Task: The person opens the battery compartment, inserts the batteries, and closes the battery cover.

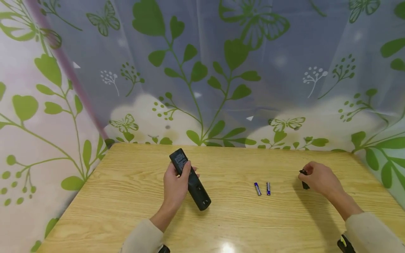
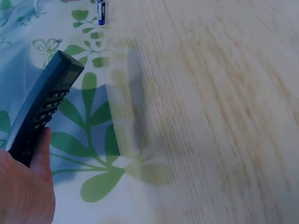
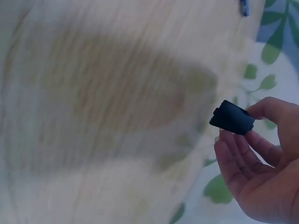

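Two hands are at work with narrow grips: the left hand (image 1: 176, 185) holds a long black plastic remote control (image 1: 193, 181) over the counter, back side up, and the right hand (image 1: 322, 180) pinches a small black plastic battery cover (image 3: 232, 117) near one end. The remote's printed label (image 1: 180, 158) points to 11 o'clock, its uncovered battery compartment (image 1: 199, 193) to 5 o'clock. A firm left grip with that bay facing up should serve well; a light pinch suits the cover (its little tabs look easy to bend). Two slim blue-and-silver batteries, one (image 1: 257, 189) just beside the other (image 1: 268, 188), lie on the light wood-grain counter (image 1: 246, 221) at 3 o'clock from the remote, between the hands, where a low sweep could set them rolling. Leaf-printed grey-and-white cloth (image 1: 269, 84) hangs at 12 o'clock.
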The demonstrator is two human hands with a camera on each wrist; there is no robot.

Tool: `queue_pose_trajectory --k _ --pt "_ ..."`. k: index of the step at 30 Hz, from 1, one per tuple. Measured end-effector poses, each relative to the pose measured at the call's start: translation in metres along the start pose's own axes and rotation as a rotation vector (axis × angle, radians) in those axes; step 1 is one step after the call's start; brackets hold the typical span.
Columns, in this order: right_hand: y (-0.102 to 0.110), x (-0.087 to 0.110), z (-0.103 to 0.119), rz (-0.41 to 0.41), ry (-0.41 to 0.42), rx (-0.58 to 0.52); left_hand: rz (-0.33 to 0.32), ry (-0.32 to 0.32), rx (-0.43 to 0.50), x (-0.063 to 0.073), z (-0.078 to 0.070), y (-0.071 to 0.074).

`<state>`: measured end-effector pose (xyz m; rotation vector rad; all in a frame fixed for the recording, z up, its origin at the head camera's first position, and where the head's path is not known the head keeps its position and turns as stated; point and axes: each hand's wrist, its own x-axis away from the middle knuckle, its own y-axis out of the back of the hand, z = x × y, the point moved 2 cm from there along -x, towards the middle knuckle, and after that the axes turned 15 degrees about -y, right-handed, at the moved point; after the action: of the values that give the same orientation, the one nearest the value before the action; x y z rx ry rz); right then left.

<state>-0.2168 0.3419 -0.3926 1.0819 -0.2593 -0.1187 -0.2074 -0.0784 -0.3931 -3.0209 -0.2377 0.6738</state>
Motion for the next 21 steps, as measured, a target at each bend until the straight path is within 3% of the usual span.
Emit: queue_pose_trajectory --k 11,21 --pt "0.000 -0.009 -0.024 0.069 -0.069 0.114 0.008 -0.001 0.011 0.001 -0.001 0.001" --pt "-0.004 -0.009 -0.025 0.089 -0.066 0.095 0.012 -0.008 -0.004 0.000 0.001 0.002"
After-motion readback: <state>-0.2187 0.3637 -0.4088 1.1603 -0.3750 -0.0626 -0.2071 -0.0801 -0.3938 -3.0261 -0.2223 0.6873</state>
